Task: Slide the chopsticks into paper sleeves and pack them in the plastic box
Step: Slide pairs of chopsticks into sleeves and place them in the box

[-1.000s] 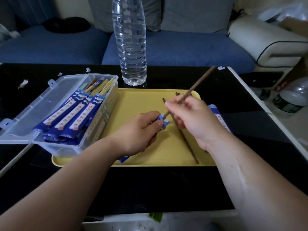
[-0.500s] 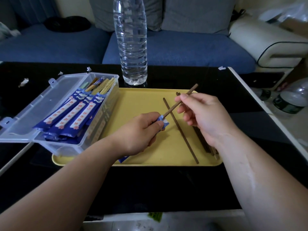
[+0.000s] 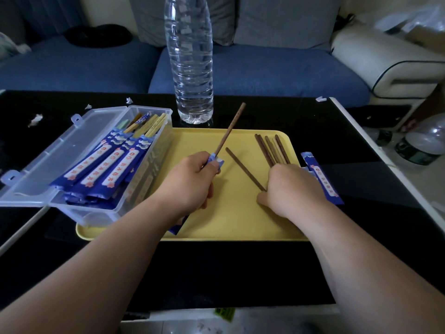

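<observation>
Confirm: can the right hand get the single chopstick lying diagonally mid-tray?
Probably yes. The right hand sits at the near end of the chopstick, which lies alone on the tray with nothing over it. Actual contact is hidden.

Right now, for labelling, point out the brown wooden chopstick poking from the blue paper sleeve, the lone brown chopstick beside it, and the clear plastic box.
Half-sleeved brown wooden chopstick [image 3: 230,129]: head view, bare shaft.
Lone brown chopstick [image 3: 245,169]: head view, mid-shaft.
Clear plastic box [image 3: 96,214]: head view, near wall.
</observation>
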